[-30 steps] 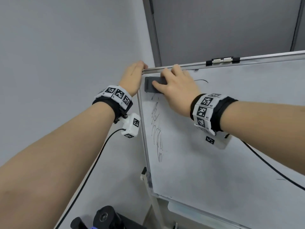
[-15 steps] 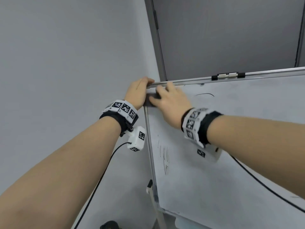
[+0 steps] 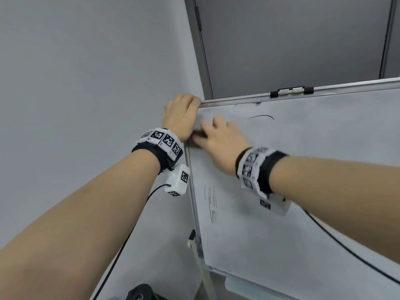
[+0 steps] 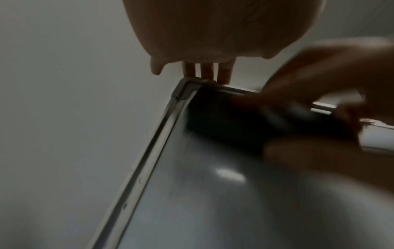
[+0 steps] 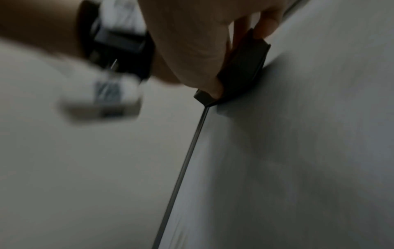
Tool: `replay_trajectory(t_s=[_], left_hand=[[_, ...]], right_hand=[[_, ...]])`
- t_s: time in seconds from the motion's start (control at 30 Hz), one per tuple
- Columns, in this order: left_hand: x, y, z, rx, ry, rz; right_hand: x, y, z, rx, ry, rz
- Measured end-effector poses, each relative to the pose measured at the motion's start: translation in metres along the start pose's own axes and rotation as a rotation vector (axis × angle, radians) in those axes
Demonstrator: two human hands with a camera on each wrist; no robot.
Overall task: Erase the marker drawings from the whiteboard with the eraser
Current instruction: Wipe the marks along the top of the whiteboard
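The right hand grips the dark eraser between thumb and fingers and presses it flat on the whiteboard, close to the upper left corner and touching the left frame. The left hand is hooked over that same corner, with its fingers curled around the top edge of the frame, so it seems to steady the board. Two groups of marks are not yet erased: a scribble of thin vertical strokes lower down beside the left frame, and a short curved line near the top edge, to the right of the eraser. I think the main risk is that the eraser slips off the left edge, because it works so near the frame; then the hand can knock against the metal. Also, if the left hand lets go, the board may swing or roll away under the pressure. A light stroke could leave grey smears.
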State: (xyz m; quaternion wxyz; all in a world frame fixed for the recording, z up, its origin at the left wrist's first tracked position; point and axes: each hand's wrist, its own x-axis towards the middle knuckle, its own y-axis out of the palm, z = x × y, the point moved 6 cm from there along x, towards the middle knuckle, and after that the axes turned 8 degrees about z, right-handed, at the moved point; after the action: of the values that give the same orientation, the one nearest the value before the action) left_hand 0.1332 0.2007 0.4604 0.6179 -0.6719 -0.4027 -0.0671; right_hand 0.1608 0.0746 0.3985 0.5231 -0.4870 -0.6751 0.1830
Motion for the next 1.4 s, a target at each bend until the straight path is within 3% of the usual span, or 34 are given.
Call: replay_trajectory(t_s=[0.07,0.13,0.2,0.27,0.37,0.47,0.6,0.67,0.77,0.87,1.0,1.07,1.27,1.4], left_hand=[[0.002,-0.001,0.0,0.082,-0.038,0.029],[0.0,-0.002,-0.01,0.123,-0.03,0.043],[-0.004,-0.002,-0.018,0.168,-0.045,0.056],[-0.007,-0.002,-0.023,0.204,-0.074,0.07],[-0.008,0.001,-0.032,0.243,-0.079,0.106],[-0.002,0.001,-0.049,0.245,-0.085,0.094],[0.003,0.009,-0.091,0.024,0.083,0.199],[0.006,0.016,-0.099,-0.044,0.061,0.27],[0.01,0.018,-0.097,-0.08,0.015,0.273],[0.013,0.02,-0.091,-0.078,-0.001,0.26],[0.011,0.022,-0.09,-0.027,0.004,0.247],[0.009,0.019,-0.093,-0.014,0.002,0.263],[0.006,0.014,-0.081,0.025,-0.008,0.278],[0.004,0.012,-0.075,0.06,0.002,0.262]], right_hand=[[0.014,-0.022,-0.026,0.006,0.11,-0.104],[0.008,-0.022,-0.035,0.006,0.112,-0.151],[-0.015,0.001,-0.019,0.011,0.005,-0.071],[-0.047,0.034,0.006,-0.031,-0.117,0.101],[-0.068,0.047,0.01,-0.063,-0.111,0.246],[-0.048,0.015,-0.025,-0.03,0.009,0.09],[-0.042,-0.024,-0.067,-0.041,0.015,-0.083],[-0.048,-0.035,-0.082,-0.113,-0.024,-0.121],[-0.057,-0.048,-0.109,-0.098,0.013,-0.184],[-0.071,-0.027,-0.107,0.004,-0.003,-0.192],[-0.107,0.041,-0.056,-0.036,-0.199,0.01],[-0.111,0.051,-0.05,-0.076,-0.221,0.076],[-0.066,-0.022,-0.107,0.066,0.087,-0.211],[-0.073,-0.028,-0.111,0.063,0.024,-0.263]])
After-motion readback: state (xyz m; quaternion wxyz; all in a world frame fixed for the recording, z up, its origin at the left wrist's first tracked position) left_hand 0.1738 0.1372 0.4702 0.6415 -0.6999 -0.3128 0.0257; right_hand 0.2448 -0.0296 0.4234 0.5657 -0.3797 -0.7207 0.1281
